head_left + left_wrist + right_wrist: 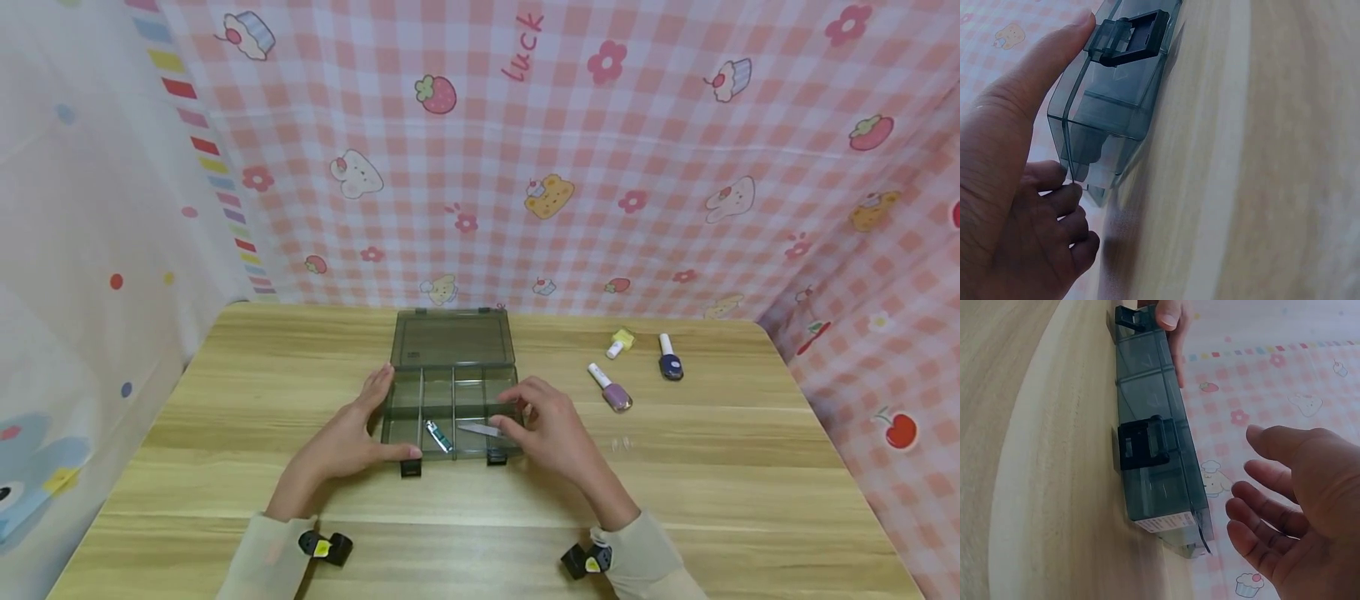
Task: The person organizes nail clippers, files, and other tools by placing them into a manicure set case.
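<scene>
Nearest my head camera are two pale sleeves, each wearing one small black wrist camera; both run off the lower edge. I count one tinted plastic box near the table's back edge, its lid folded back, with two black latches along its front. The left hand grips the front left corner, thumb on the rim, fingers at the side. The right hand is over the right-hand compartments, fingers spread and loosely bent, holding nothing that I can see. Inside lie one nail clipper and, one compartment to its right, one pale file, whose right end passes behind the thumb. I can't count the compartments the hand covers. To the right lie three polish bottles: yellow, purple and dark blue. Some tiny clear slivers are hard for me to count. Wood grain covers the table; pink checked cloth hangs behind and right, white printed cloth left.
</scene>
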Motion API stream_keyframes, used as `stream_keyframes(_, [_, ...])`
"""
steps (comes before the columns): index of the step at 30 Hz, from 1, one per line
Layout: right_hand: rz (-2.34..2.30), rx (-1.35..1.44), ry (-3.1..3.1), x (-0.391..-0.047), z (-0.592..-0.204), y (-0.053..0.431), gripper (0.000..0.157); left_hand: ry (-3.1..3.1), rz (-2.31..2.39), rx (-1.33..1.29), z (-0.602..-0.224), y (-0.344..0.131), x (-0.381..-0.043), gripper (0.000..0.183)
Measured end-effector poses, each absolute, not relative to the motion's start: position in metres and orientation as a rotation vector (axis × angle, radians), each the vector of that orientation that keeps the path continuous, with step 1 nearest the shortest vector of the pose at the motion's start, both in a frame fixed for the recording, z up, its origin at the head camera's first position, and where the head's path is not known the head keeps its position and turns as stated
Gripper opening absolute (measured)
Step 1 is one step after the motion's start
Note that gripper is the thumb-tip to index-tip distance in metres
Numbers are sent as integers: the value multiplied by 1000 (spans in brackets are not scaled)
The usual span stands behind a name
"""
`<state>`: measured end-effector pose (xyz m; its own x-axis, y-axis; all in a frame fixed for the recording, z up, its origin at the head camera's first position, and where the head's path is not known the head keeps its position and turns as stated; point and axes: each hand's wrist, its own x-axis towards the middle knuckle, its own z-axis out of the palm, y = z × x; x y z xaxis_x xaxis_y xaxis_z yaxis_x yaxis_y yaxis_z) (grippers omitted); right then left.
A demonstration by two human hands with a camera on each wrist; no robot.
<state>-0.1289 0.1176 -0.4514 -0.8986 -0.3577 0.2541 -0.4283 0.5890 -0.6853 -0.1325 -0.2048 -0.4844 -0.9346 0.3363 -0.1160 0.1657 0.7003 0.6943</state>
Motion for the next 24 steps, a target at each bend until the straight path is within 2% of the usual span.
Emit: stream_keyframes(24, [1046,527,-2774,-135,-462,163,75,2684,1058,405,-485,-204,-131,133])
